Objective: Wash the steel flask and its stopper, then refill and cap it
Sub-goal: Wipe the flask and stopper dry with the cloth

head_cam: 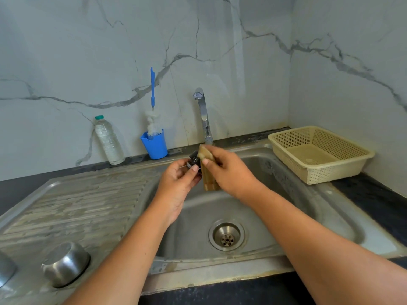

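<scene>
Over the steel sink basin (264, 208), my left hand (178, 183) holds the small black stopper (194, 161) between fingers and thumb. My right hand (226, 170) grips a tan scrubbing sponge (209, 172) pressed against the stopper's right side. Both sit just under the tap (203, 115); no water stream is visible. A steel cup-shaped lid (65, 264) stands upside down on the drainboard at the lower left. At the left frame edge, a steel piece (5, 269) shows only partly; I cannot tell if it is the flask.
A blue cup (155, 146) with a blue-handled bottle brush (152, 106) stands behind the sink. A clear plastic water bottle (109, 140) leans at the wall, left of it. A beige plastic basket (319, 155) sits at the right. The drain (226, 236) lies below my hands.
</scene>
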Tool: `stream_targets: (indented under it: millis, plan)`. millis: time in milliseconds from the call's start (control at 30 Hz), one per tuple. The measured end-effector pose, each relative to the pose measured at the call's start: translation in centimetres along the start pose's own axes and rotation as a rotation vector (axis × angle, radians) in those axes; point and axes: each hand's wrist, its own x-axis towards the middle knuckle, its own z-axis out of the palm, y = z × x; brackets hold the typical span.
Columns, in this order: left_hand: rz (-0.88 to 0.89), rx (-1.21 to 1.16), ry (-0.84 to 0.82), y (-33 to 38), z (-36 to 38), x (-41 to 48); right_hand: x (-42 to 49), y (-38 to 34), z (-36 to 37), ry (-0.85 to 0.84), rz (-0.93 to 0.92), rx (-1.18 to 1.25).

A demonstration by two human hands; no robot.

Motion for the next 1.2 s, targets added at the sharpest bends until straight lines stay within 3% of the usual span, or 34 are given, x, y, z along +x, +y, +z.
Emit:
stream_targets:
  millis: [67,300,533,767,1000,1200]
  plan:
    - [0.025,0.055,-0.027,-0.1,-0.1,-0.1,-0.1,-0.2,-0.1,-0.031,-0.011,-0.046]
    - [0.103,0.271,-0.085,-0.2,-0.3,-0.3,0.2,0.2,-0.8,-0.011,0.075,0.131]
    - [0.231,0.478,-0.099,-0.1,0.4,-0.9,0.5,0.3,-1.3,0.041,0.382,0.516]
    - [0.241,0.460,-0.080,-0.1,0.2,-0.6,0.4,0.2,-0.7,0.043,0.602,0.806]
    - [0.225,0.457,0.079,-0.4,-0.2,0.3,0.3,0.7,0.6,0.057,0.457,0.667]
    - [0.203,0.432,0.097,-0.7,0.0,0.4,0.0,0.3,1.3,0.113,0.190,0.274]
